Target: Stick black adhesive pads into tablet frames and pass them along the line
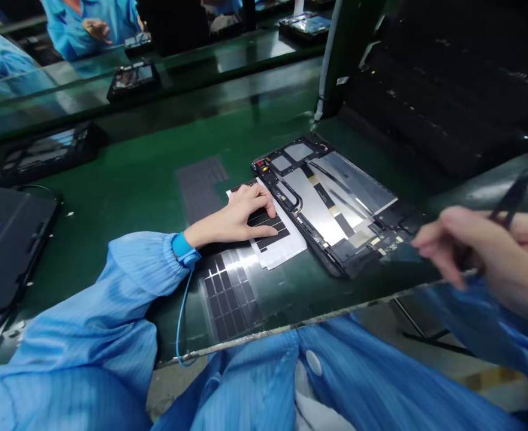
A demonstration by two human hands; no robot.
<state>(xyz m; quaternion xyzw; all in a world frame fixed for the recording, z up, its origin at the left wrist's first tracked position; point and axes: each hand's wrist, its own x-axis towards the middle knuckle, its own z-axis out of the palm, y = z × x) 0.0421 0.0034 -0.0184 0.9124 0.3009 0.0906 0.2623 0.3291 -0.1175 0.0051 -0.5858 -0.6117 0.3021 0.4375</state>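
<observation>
My left hand (239, 215) lies flat with fingers stretched on a white sheet of black adhesive strips (273, 239), just left of an opened tablet (331, 203) that lies back-up on the green belt (147, 179). My right hand (475, 251), blurred by motion, hovers at the tablet's near right corner, closed on dark tweezers (510, 200) that stick up and to the right. A blue wrist strap (183, 246) with a cord circles my left wrist.
More strip sheets (230, 290) lie by the near edge and one further back (200, 182). Dark trays (8, 239) sit at left, other tablets (133, 78) ride the far belt, and a person in blue (88, 24) works opposite. A black rack (448, 84) stands at right.
</observation>
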